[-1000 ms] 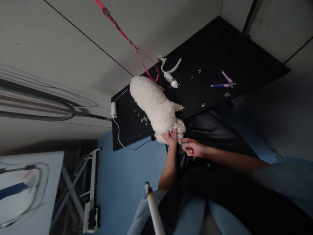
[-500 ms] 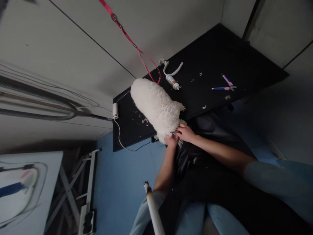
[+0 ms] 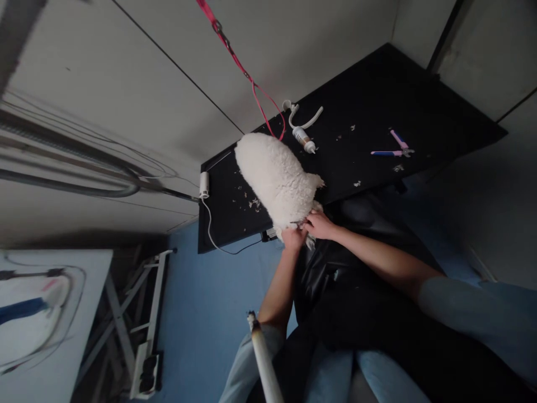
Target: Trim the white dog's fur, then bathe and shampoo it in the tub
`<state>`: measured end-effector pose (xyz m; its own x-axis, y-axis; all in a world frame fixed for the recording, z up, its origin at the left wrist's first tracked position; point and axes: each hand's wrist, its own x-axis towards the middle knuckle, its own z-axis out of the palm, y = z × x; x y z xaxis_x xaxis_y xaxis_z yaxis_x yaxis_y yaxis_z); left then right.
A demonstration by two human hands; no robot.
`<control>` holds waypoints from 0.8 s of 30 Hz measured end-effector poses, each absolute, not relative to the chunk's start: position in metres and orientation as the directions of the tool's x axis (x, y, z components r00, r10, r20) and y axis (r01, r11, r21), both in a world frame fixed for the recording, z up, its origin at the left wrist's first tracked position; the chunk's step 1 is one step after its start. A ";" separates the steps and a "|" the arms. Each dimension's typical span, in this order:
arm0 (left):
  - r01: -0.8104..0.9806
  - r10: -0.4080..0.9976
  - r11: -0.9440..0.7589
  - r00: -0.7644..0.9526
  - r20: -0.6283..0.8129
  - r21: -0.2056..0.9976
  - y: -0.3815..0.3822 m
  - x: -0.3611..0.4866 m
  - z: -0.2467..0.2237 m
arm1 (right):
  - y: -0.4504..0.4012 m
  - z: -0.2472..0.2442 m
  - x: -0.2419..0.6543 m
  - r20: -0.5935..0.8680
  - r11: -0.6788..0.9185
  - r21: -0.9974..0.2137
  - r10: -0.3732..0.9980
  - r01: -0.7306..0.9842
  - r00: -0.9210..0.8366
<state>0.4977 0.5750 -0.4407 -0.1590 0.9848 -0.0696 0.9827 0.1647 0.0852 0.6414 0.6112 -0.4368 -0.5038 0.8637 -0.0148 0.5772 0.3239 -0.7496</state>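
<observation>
A white curly-coated dog (image 3: 274,179) is on the black grooming table (image 3: 352,140), its near end at the table's front edge. At that end, my left hand (image 3: 293,238) is closed on the dog's fur, and the exact body part is hidden. My right hand (image 3: 319,225) comes in from the right and meets it, fingers pinched together at the dog. A small dark shape shows between the two hands, too small to name. Both hands are touching the dog and almost each other.
A pink leash loop (image 3: 268,115) hangs behind the dog. Nearby lie a white bottle (image 3: 304,140) and pink-and-blue nail clippers (image 3: 396,150). A white corded device (image 3: 204,184) stands at the table's left end, with fur tufts around. A cigarette (image 3: 264,358) juts up close to the camera.
The view has shifted slightly, so the table and dog appear a little further right. Both hands stay at the same end of the dog, with the right fingers slightly closer to the left hand.
</observation>
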 end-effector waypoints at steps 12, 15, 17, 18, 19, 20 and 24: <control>0.992 0.979 -0.004 0.029 -0.203 0.123 0.585 0.506 -0.421 | 0.583 -0.396 0.662 0.190 0.395 -0.717 0.904 0.575 -0.384; 0.989 0.968 -0.001 0.039 -0.248 0.150 0.597 0.527 -0.416 | 0.564 -0.392 0.687 0.278 0.421 -0.739 0.902 0.526 -0.332; 0.985 0.970 -0.017 0.057 -0.236 0.169 0.609 0.543 -0.410 | 0.557 -0.400 0.704 0.227 0.351 -0.799 0.928 0.488 -0.296; 0.983 0.972 -0.032 0.072 -0.225 0.179 0.615 0.550 -0.406 | 0.556 -0.405 0.710 0.187 0.295 -0.828 0.947 0.477 -0.260; 0.981 0.972 -0.049 0.090 -0.216 0.188 0.620 0.556 -0.403 | 0.557 -0.409 0.715 0.158 0.244 -0.850 0.964 0.467 -0.216; 0.980 0.972 -0.064 0.105 -0.212 0.190 0.625 0.561 -0.400 | 0.560 -0.413 0.719 0.149 0.213 -0.865 0.974 0.454 -0.171; 0.983 0.970 -0.077 0.112 -0.214 0.165 0.633 0.570 -0.394 | 0.591 -0.416 0.718 0.225 0.248 -0.872 0.969 0.421 -0.104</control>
<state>0.5705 0.6329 -0.3938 0.1117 0.9704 -0.2140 0.9833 -0.0768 0.1650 0.7184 0.5914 -0.4161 -0.1042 0.9688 0.2250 0.4211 0.2479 -0.8725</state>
